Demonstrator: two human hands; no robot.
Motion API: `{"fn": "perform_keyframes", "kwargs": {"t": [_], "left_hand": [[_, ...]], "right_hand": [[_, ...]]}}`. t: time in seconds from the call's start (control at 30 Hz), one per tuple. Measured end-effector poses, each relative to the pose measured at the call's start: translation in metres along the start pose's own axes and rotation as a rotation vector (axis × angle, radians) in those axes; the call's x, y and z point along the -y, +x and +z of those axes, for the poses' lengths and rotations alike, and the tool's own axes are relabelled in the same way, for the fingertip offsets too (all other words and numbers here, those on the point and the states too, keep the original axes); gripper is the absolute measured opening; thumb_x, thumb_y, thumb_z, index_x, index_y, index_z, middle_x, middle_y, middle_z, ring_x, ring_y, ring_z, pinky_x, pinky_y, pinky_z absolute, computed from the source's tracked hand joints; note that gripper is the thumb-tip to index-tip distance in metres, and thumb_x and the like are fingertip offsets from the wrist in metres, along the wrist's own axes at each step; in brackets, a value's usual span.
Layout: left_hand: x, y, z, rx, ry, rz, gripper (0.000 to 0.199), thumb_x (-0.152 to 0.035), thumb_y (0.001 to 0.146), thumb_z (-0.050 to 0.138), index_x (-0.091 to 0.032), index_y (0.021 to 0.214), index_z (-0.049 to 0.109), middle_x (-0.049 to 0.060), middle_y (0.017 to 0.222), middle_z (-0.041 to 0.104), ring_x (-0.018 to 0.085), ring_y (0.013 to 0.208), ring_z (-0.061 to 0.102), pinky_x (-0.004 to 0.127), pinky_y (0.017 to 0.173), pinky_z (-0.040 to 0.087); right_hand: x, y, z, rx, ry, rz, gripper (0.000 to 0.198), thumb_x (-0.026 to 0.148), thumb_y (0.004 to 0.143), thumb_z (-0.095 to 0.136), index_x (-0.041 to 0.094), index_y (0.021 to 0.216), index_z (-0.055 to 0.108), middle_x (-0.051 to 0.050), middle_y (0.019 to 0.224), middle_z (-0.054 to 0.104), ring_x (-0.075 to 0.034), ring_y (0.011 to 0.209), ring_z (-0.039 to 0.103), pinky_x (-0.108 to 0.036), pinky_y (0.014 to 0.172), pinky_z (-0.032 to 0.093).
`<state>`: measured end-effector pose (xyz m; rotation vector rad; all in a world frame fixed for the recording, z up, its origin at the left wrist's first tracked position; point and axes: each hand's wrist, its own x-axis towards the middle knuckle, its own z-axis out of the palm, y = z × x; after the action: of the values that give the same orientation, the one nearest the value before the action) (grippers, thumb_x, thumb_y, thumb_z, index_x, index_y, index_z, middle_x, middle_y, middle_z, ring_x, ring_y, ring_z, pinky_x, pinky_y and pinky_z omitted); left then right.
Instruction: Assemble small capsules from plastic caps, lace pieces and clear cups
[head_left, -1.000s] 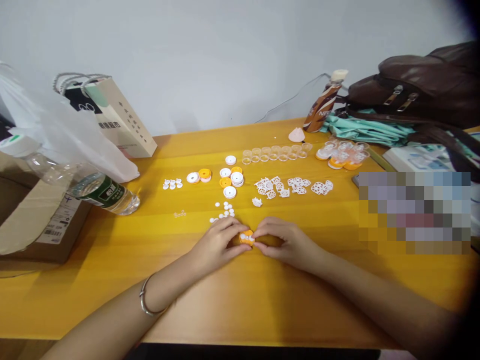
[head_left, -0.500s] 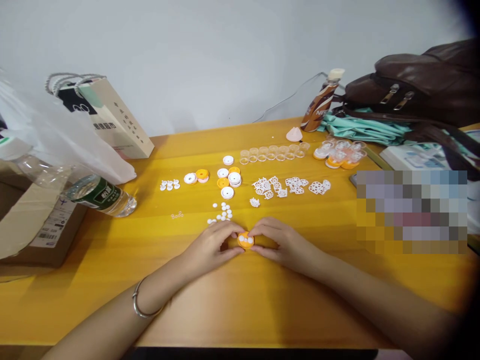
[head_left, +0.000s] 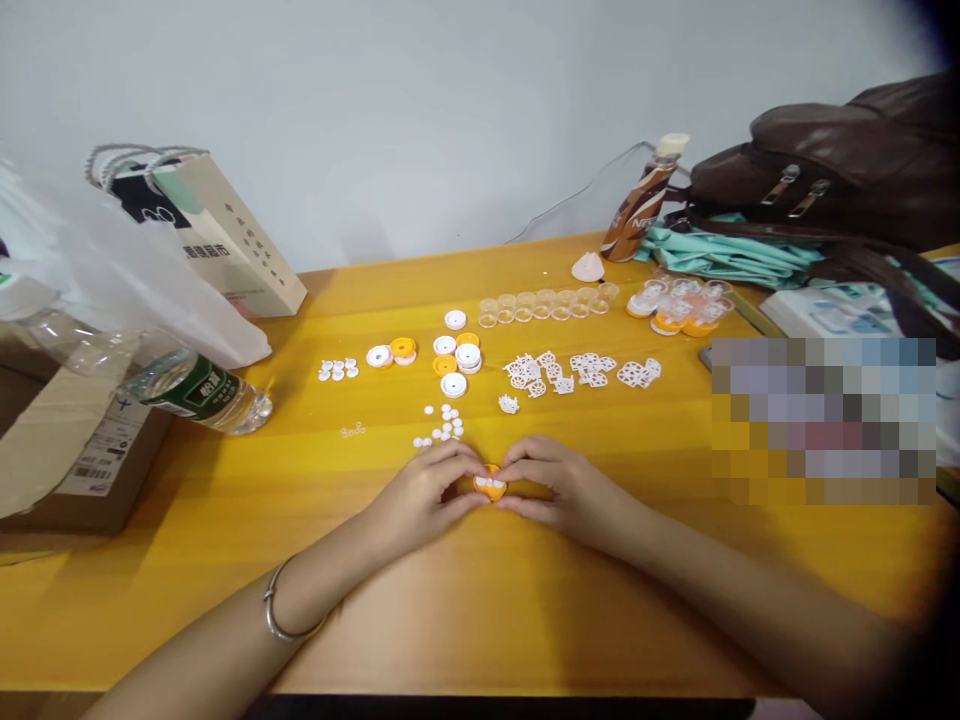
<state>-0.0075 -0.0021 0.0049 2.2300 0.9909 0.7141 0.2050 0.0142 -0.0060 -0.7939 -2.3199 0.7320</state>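
Note:
Between my two hands is a small round orange base [head_left: 491, 494] with small white discs [head_left: 491, 482] on its top. My left hand [head_left: 439, 485] is closed on its left side, thumb low and fingertips over the upper rim. From the right, my right hand [head_left: 551, 482] grips it the same way, its fingertips partly covering the white pieces. Several loose white discs [head_left: 447, 428] lie just beyond my left hand. Farther off are stacked white and orange round bases [head_left: 454, 385] and white lattice-like gear pieces [head_left: 529, 372].
Clear plastic cups [head_left: 551, 306] stand in a row, with assembled clear-topped pieces [head_left: 679, 310] to their right. A water bottle [head_left: 199, 390] and cardboard box [head_left: 67, 470] occupy the left. A brown drink bottle [head_left: 641, 210] and dark bag [head_left: 840, 170] stand at the back right.
My fingertips have shifted inward over the top of the orange base and now cover part of the white discs. The loose pieces on the table lie as before.

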Motion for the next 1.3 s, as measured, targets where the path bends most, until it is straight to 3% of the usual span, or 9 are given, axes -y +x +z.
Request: {"fn": "perform_keyframes", "kwargs": {"t": [0.17,0.43,0.63,0.77,0.97,1.13,1.3], "left_hand": [[0.0,0.0,0.0,0.005,-0.042,-0.046,0.017,-0.017,0.08,0.058,-0.017,0.097,0.06,0.007,0.094,0.06,0.015,0.087,0.057,0.03,0.079,0.048],[-0.005,0.001,0.005,-0.064,-0.016,0.007,0.017,-0.023,0.082,0.056,-0.018,0.096,0.065,0.008,0.093,0.062,0.015,0.084,0.059,0.03,0.074,0.049],[-0.007,0.001,0.009,-0.103,0.224,-0.023,0.014,-0.022,0.084,0.053,-0.021,0.089,0.066,0.004,0.085,0.064,0.016,0.078,0.058,0.032,0.073,0.044],[-0.012,0.002,0.005,-0.168,0.218,0.007,0.014,-0.022,0.085,0.052,-0.021,0.09,0.065,0.004,0.087,0.065,0.015,0.079,0.059,0.032,0.074,0.043],[-0.015,0.0,0.005,-0.273,0.165,0.036,0.014,-0.023,0.084,0.054,-0.021,0.093,0.065,0.005,0.09,0.064,0.016,0.084,0.059,0.031,0.075,0.044],[-0.01,0.004,-0.008,-0.294,0.163,0.006,0.02,-0.026,0.081,0.058,-0.02,0.1,0.06,0.005,0.094,0.063,0.017,0.088,0.058,0.032,0.08,0.044],[0.015,0.029,-0.033,-0.341,0.349,-0.096,0.016,-0.024,0.082,0.054,-0.018,0.096,0.06,0.005,0.094,0.062,0.019,0.091,0.055,0.037,0.085,0.042]], "right_hand": [[0.001,0.0,0.003,-0.028,-0.01,0.005,0.009,0.022,0.08,0.06,0.021,0.088,0.063,-0.004,0.084,0.06,-0.014,0.079,0.057,-0.026,0.071,0.048],[0.0,-0.001,0.005,-0.045,-0.027,-0.001,0.007,0.026,0.081,0.058,0.021,0.084,0.063,-0.005,0.085,0.058,-0.014,0.079,0.056,-0.028,0.071,0.047],[0.001,0.001,0.005,-0.04,0.018,0.042,0.012,0.022,0.077,0.062,0.019,0.087,0.055,-0.005,0.086,0.058,-0.017,0.083,0.055,-0.033,0.075,0.048],[0.005,0.002,0.007,-0.118,0.213,0.157,0.03,0.023,0.073,0.065,0.019,0.098,0.049,-0.005,0.089,0.057,-0.015,0.081,0.055,-0.032,0.073,0.049],[0.014,0.006,0.014,-0.081,0.775,0.315,0.024,0.026,0.077,0.061,0.019,0.097,0.049,-0.002,0.086,0.063,-0.01,0.077,0.061,-0.028,0.074,0.052],[0.012,0.007,0.014,-0.11,0.833,0.393,0.029,0.028,0.072,0.067,0.019,0.096,0.054,-0.003,0.089,0.066,-0.011,0.079,0.063,-0.032,0.081,0.052],[0.008,0.007,0.013,-0.113,0.83,0.459,0.033,0.028,0.068,0.07,0.018,0.096,0.056,-0.003,0.086,0.067,-0.012,0.076,0.064,-0.033,0.081,0.052]]}}
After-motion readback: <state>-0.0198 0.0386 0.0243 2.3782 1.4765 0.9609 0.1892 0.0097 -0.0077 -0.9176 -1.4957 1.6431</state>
